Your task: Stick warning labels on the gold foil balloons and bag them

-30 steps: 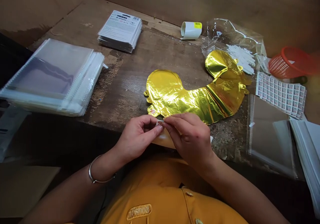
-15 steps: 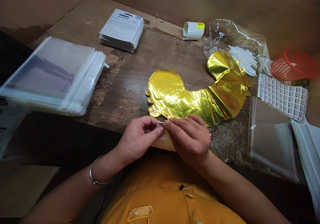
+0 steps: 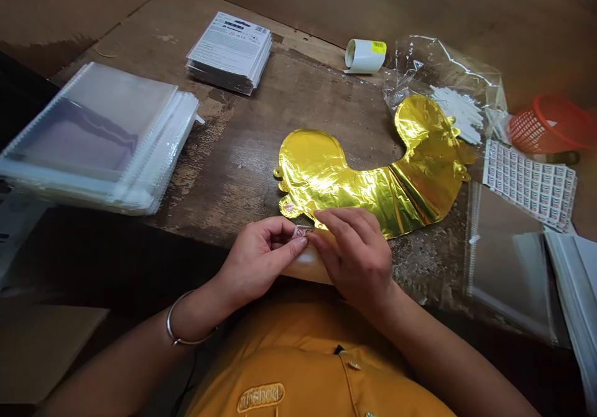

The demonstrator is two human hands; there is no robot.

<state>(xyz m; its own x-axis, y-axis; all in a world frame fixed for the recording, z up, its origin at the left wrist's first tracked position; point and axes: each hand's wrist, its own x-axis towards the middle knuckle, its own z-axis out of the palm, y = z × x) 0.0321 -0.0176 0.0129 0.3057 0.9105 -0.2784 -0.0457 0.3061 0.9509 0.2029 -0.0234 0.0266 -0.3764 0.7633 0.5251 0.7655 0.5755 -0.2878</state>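
A flat gold foil balloon (image 3: 364, 174) lies curved across the worn wooden table (image 3: 242, 150). My left hand (image 3: 261, 258) pinches a small white sticker (image 3: 300, 232) with a red mark at the table's near edge. My right hand (image 3: 357, 255) is closed, its fingertips meeting that same sticker from the right. Under both hands lies a pale yellow piece (image 3: 308, 266), partly hidden. A silver bangle (image 3: 175, 330) circles my left wrist.
A stack of clear plastic sleeves (image 3: 97, 140) lies at left, printed cards (image 3: 231, 50) at the back. A sticker roll (image 3: 364, 55), a crinkled bag of white sticks (image 3: 454, 106), an orange basket (image 3: 548, 122), a sticker sheet (image 3: 529, 181) and more sleeves (image 3: 508, 261) are at right.
Both hands stay pinched on the small sticker; my right fingers have shifted slightly over it. The view has drifted a little, nothing on the table has moved.
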